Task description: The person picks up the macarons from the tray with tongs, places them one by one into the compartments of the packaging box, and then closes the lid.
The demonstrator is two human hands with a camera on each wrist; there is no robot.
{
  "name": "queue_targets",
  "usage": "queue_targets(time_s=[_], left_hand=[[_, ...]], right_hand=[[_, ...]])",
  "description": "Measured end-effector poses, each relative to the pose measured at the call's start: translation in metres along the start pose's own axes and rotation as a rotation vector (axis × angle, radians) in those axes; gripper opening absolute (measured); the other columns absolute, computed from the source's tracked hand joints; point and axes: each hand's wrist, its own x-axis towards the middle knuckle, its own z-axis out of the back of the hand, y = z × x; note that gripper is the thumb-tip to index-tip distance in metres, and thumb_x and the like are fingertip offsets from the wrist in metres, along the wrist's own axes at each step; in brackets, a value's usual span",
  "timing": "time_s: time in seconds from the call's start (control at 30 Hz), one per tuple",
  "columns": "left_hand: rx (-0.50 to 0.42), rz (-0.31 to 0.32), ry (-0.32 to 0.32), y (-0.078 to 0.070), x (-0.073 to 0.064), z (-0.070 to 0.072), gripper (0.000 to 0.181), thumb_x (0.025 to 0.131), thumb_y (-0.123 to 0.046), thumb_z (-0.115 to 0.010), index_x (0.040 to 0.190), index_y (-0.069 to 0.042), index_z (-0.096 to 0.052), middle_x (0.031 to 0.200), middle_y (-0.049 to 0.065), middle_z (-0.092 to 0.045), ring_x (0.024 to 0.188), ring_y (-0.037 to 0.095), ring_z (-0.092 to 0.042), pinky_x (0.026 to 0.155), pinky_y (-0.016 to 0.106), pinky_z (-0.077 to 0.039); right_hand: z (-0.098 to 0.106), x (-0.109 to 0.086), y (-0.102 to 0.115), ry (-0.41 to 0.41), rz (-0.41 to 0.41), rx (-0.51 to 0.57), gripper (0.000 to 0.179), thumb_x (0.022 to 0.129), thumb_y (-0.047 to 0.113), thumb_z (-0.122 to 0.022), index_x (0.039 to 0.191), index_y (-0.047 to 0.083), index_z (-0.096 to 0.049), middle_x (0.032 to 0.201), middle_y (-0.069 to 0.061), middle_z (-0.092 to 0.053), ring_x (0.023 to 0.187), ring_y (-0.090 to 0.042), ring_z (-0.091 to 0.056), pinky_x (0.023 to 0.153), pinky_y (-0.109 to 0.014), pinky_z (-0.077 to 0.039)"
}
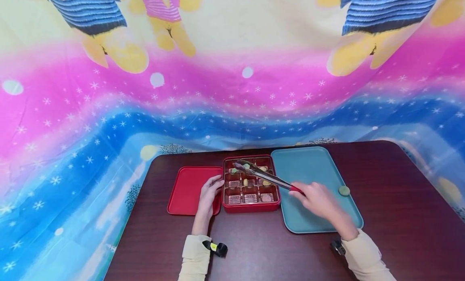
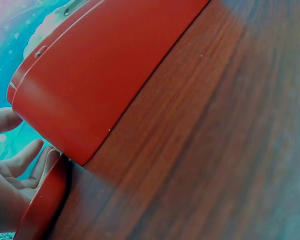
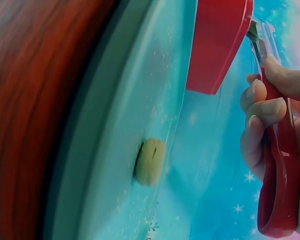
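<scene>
My right hand [image 1: 317,200] grips metal tongs [image 1: 269,177] by their red handles [image 3: 282,165]. The tongs reach over a red box [image 1: 250,208] divided into small brown compartments, their tips above its back left part. Pale green pieces show by the tips; whether the tongs pinch one I cannot tell. Other compartments hold small yellowish pieces and a pinkish round piece [image 1: 267,197]; several show only their ribbed bottoms. Along the box's left side lies my left hand [image 1: 210,194], fingers extended and near its wall [image 2: 90,85]; contact is unclear.
A teal tray [image 1: 308,220] sits right of the box, with a round greenish cookie [image 1: 344,191] at its right edge. Left of the box lies a flat red lid [image 1: 187,192], partly under my left hand. A patterned cloth [image 1: 232,91] hangs behind the dark wooden table [image 1: 250,248].
</scene>
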Motion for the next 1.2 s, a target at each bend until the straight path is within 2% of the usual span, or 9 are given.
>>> queue_targets(time_s=[0.17, 0.4, 0.6, 0.7, 0.9, 1.0, 1.07, 1.2], left_hand=[[0.003, -0.017, 0.008, -0.015, -0.012, -0.004, 0.041, 0.101, -0.007, -0.063, 0.137, 0.013, -0.057, 0.133, 0.022, -0.063, 0.112, 0.023, -0.064, 0.1, 0.04, -0.051], [-0.051, -0.034, -0.015, 0.015, 0.006, 0.001, 0.044, 0.1, -0.013, -0.066, 0.138, 0.006, -0.06, 0.135, 0.017, -0.063, 0.109, 0.017, -0.065, 0.098, 0.031, -0.051], [-0.078, -0.034, -0.009, 0.016, 0.009, 0.002, 0.043, 0.1, -0.007, -0.064, 0.138, 0.01, -0.058, 0.129, 0.015, -0.066, 0.104, 0.012, -0.065, 0.093, 0.027, -0.051], [-0.08, -0.029, -0.005, 0.012, 0.007, 0.001, 0.042, 0.099, -0.004, -0.063, 0.137, 0.013, -0.057, 0.127, 0.014, -0.066, 0.103, 0.012, -0.065, 0.092, 0.028, -0.051], [-0.05, -0.053, 0.001, -0.01, -0.012, -0.005, 0.04, 0.099, -0.005, -0.063, 0.135, 0.013, -0.059, 0.127, 0.016, -0.066, 0.105, 0.015, -0.065, 0.095, 0.03, -0.052], [-0.044, -0.062, -0.005, -0.014, -0.016, -0.006, 0.04, 0.099, -0.006, -0.063, 0.135, 0.012, -0.059, 0.128, 0.015, -0.066, 0.105, 0.015, -0.065, 0.096, 0.031, -0.052], [-0.05, -0.052, -0.011, -0.009, -0.012, -0.005, 0.04, 0.099, -0.006, -0.063, 0.135, 0.012, -0.059, 0.127, 0.015, -0.066, 0.106, 0.016, -0.065, 0.096, 0.032, -0.052], [-0.062, -0.037, -0.02, 0.008, 0.002, -0.001, 0.039, 0.099, -0.006, -0.063, 0.135, 0.012, -0.06, 0.127, 0.013, -0.066, 0.107, 0.017, -0.065, 0.096, 0.032, -0.051]], right_hand=[[-0.005, 0.002, 0.006, 0.03, -0.022, 0.021, 0.013, 0.091, 0.018, -0.08, 0.092, 0.014, -0.067, 0.065, 0.014, -0.044, 0.052, -0.003, -0.036, 0.049, -0.024, -0.037], [-0.012, 0.001, 0.011, 0.047, -0.014, 0.017, 0.014, 0.092, 0.021, -0.08, 0.092, 0.015, -0.067, 0.064, 0.015, -0.043, 0.052, -0.003, -0.036, 0.05, -0.024, -0.039], [-0.018, 0.001, 0.013, 0.029, 0.019, 0.0, 0.016, 0.092, 0.023, -0.079, 0.089, 0.018, -0.065, 0.063, 0.017, -0.041, 0.052, -0.003, -0.037, 0.051, -0.026, -0.039], [-0.02, 0.001, 0.015, 0.015, 0.028, -0.013, 0.015, 0.091, 0.023, -0.08, 0.09, 0.017, -0.066, 0.063, 0.017, -0.042, 0.052, -0.003, -0.038, 0.052, -0.028, -0.041], [-0.022, 0.001, 0.018, 0.036, 0.0, -0.016, 0.014, 0.093, 0.025, -0.078, 0.096, 0.015, -0.07, 0.061, 0.017, -0.041, 0.051, -0.002, -0.038, 0.051, -0.027, -0.04], [-0.023, 0.002, 0.019, 0.051, -0.02, -0.013, 0.017, 0.094, 0.027, -0.078, 0.1, 0.012, -0.073, 0.059, 0.016, -0.042, 0.05, -0.004, -0.04, 0.05, -0.027, -0.04], [-0.022, 0.001, 0.019, 0.043, -0.027, -0.022, 0.023, 0.093, 0.028, -0.079, 0.106, 0.01, -0.074, 0.058, 0.015, -0.044, 0.05, -0.005, -0.044, 0.05, -0.029, -0.043], [-0.021, 0.0, 0.019, 0.025, -0.056, 0.007, 0.035, 0.091, 0.028, -0.08, 0.117, 0.005, -0.073, 0.055, 0.012, -0.041, 0.047, -0.006, -0.04, 0.046, -0.028, -0.038]])
